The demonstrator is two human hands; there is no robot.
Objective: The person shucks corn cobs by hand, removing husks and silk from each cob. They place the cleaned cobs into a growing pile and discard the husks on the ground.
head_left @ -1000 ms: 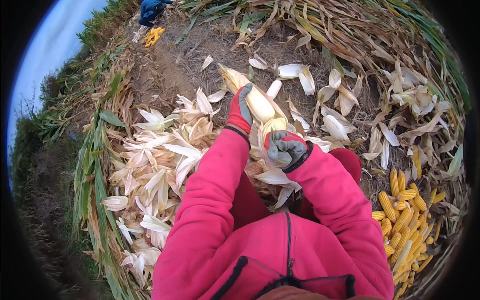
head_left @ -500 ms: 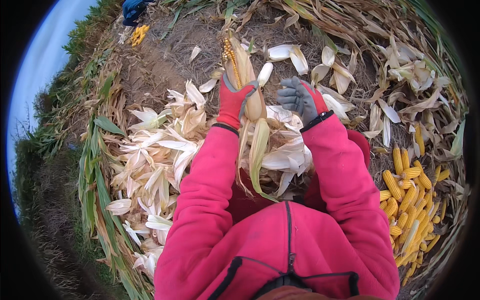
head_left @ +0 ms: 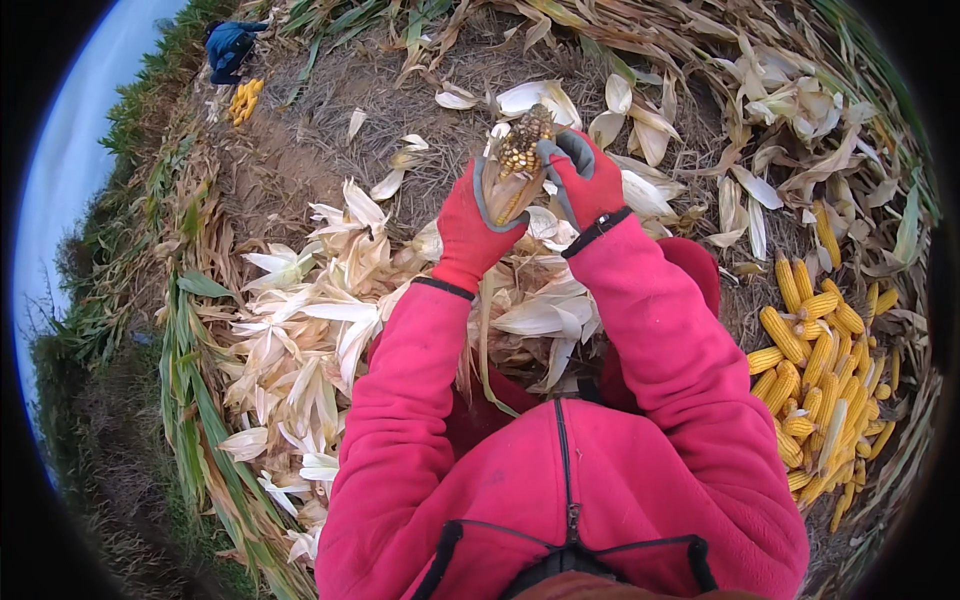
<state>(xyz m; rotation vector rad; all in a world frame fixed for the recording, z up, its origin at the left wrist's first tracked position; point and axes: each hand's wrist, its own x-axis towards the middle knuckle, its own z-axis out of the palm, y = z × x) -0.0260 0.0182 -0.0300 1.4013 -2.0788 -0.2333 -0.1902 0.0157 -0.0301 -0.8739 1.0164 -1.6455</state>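
An ear of corn (head_left: 522, 150) points away from me between my two gloved hands. Its upper end is bare, with patchy yellow and dark kernels, while husk still wraps the lower part. My left hand (head_left: 478, 222), in a red and grey glove, is closed round the husked lower part. At the ear's right side my right hand (head_left: 588, 180), gloved alike, is closed with its thumb against the ear near the kernels; its other fingertips are partly hidden. A long husk strip hangs below my left hand.
Pale husks (head_left: 310, 320) lie heaped at left and between my knees. On the right is a pile of husked yellow corn ears (head_left: 820, 370). Dry stalks (head_left: 700, 30) ring the ground. A person in blue (head_left: 232, 48) bends at the far left beside a small corn pile (head_left: 245, 100).
My right hand has moved from beside the ear onto it. The ear has tipped, so its kernelled end now faces me more, and more kernels show. The person in blue has come further into view.
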